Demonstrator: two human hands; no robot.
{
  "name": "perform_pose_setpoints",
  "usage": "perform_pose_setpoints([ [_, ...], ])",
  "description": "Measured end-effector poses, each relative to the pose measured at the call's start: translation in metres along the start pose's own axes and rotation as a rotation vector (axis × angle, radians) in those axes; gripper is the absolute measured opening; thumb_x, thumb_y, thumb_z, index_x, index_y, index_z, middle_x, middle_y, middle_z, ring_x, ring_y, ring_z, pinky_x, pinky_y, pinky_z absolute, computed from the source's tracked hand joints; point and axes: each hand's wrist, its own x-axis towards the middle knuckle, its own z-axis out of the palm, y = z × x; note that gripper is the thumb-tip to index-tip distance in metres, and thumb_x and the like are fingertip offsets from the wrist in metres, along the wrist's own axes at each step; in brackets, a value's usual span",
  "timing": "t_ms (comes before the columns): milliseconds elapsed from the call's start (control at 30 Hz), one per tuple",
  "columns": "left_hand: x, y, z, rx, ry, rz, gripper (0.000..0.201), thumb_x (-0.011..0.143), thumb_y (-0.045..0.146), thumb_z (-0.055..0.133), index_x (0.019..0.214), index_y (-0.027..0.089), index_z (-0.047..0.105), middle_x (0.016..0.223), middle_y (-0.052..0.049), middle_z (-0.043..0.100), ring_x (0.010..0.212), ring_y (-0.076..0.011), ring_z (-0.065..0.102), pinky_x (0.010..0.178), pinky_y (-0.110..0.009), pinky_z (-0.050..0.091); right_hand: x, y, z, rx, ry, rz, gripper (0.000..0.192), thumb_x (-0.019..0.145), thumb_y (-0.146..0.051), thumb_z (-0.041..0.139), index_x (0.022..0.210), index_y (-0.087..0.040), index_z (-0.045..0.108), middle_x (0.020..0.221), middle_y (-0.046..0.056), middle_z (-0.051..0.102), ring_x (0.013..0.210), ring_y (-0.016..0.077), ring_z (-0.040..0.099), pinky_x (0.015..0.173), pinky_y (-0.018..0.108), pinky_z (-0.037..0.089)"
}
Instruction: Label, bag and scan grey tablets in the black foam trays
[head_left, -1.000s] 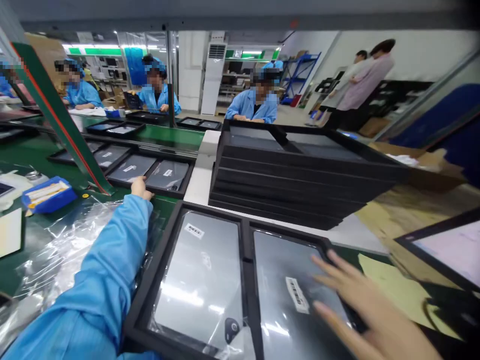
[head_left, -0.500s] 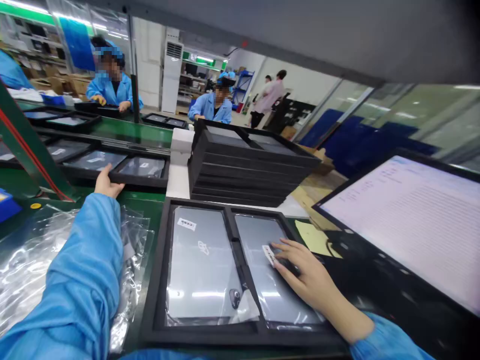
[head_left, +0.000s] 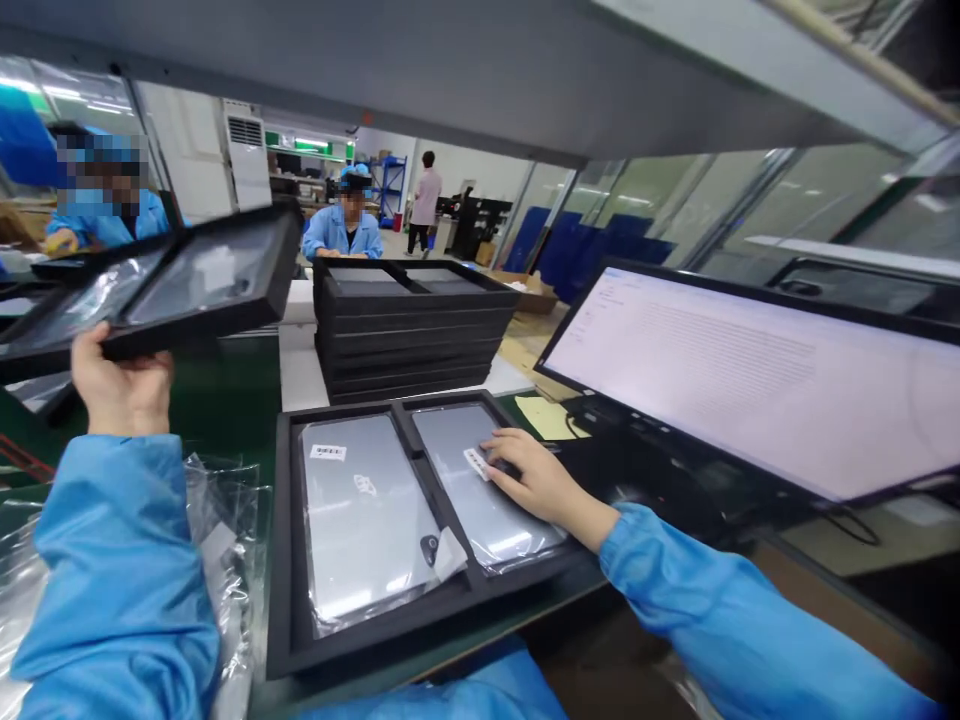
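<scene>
At the near bench edge, catalogue of items as seen:

Lifted tray (head_left: pixel 161 285): black two-pocket tray, clear of the bench at upper left, tilted; it carries bagged dark panels whose film catches the light. Blurred, so the pocket contents are not certain.

Left hand (head_left: pixel 120 385): clenched on the lifted tray's near rim, fingers under and thumb up the edge, a grip that bears the weight from below and keeps skin off the panels.

Bench tray (head_left: pixel 281 560): same black pattern, lying flat on the bench just before the person, below and right of the lifted one.

Left tablet (head_left: pixel 364 515): grey, film-wrapped, seated in the left pocket, barcode sticker at its top corner; the centre rib keeps it apart from its neighbour.

Right tablet (head_left: pixel 469 490): grey, film-wrapped, in the right pocket.

Label (head_left: pixel 477 462): white barcode strip on the right tablet, just beside the fingertips.

Right hand (head_left: pixel 529 475): released, palm down on the right tablet, grasping nothing, fingers spread beside the label, apparently steadying the piece.

Monitor (head_left: pixel 750 375): lit, leaning back at the right, near the bench tray.

Tray stack (head_left: pixel 409 335): empty black trays piled behind the bench tray, within reach.

Plastic bags (head_left: pixel 217 530): loose clear film on the bench, left of the bench tray.

Co-workers: blue-smocked, seated well apart across the line.
</scene>
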Motion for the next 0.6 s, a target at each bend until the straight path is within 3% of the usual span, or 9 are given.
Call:
perform_pose_setpoints([
  [67,-0.023,0.03,0.01,-0.182,-0.069,0.017,0.022,0.076,0.039,0.048,0.081,0.022,0.036,0.099,0.004,0.067,0.124,-0.0085,0.06,0.115,-0.021,0.046,0.001,-0.001,-0.001,0.011,0.0,-0.007,0.015,0.091,-0.033,0.061,0.085,-0.023,0.07,0.112,0.014,0.077,0.124,0.0339,0.063,0.109,0.057,0.051],
  [200,-0.098,0.091,0.03,-0.116,-0.293,0.193,0.03,0.074,0.053,0.062,0.082,0.025,0.056,0.117,0.01,0.071,0.149,-0.0169,0.042,0.127,-0.026,0.033,0.003,-0.003,-0.004,0.083,0.035,-0.042,0.017,0.091,-0.036,0.062,0.083,-0.022,0.069,0.109,0.015,0.076,0.124,0.0342,0.063,0.111,0.058,0.048],
  [300,-0.169,0.117,0.049,-0.361,-0.216,0.052,0.01,0.081,0.032,0.064,0.085,0.023,0.062,0.102,0.01,0.074,0.127,-0.0136,0.061,0.113,-0.024,0.051,0.007,-0.015,-0.012,0.302,0.106,0.029,0.031,0.087,-0.053,0.069,0.087,-0.022,0.071,0.111,0.015,0.075,0.12,0.0347,0.065,0.11,0.058,0.048],
  [367,-0.218,0.123,0.061,-0.514,-0.155,-0.073,0.008,0.079,0.02,0.068,0.085,0.019,0.064,0.087,0.006,0.073,0.096,-0.0115,0.07,0.092,-0.02,0.061,0.009,-0.033,-0.024,0.631,0.136,0.153,0.05,0.086,-0.069,0.064,0.102,-0.023,0.071,0.114,0.014,0.075,0.114,0.0327,0.068,0.1,0.053,0.055],
  [433,-0.263,0.12,0.071,-0.5,-0.122,-0.202,0.014,0.073,0.018,0.076,0.083,0.016,0.066,0.08,0.002,0.072,0.081,-0.0121,0.07,0.077,-0.019,0.062,0.009,-0.057,-0.042,1.008,0.105,0.264,0.066,0.088,-0.08,0.051,0.118,-0.024,0.068,0.115,0.012,0.074,0.108,0.0299,0.071,0.086,0.046,0.061],
  [500,-0.303,0.113,0.079,-0.428,-0.102,-0.324,0.024,0.065,0.018,0.084,0.081,0.015,0.068,0.082,-0.001,0.073,0.083,-0.0155,0.072,0.076,-0.021,0.062,0.006,-0.078,-0.061,1.23,0.06,0.342,0.067,0.087,-0.078,0.056,0.126,-0.024,0.065,0.112,0.01,0.075,0.102,0.0277,0.072,0.078,0.04,0.062],
  [600,-0.35,0.095,0.091,-0.402,-0.084,-0.399,0.034,0.058,0.016,0.09,0.084,0.017,0.069,0.089,-0.002,0.075,0.095,-0.0214,0.073,0.086,-0.029,0.063,-0.001,-0.086,-0.083,1.218,0.11,0.461,0.06,0.071,-0.048,0.085,0.122,-0.023,0.066,0.103,0.006,0.076,0.093,0.0242,0.073,0.076,0.034,0.06],
])
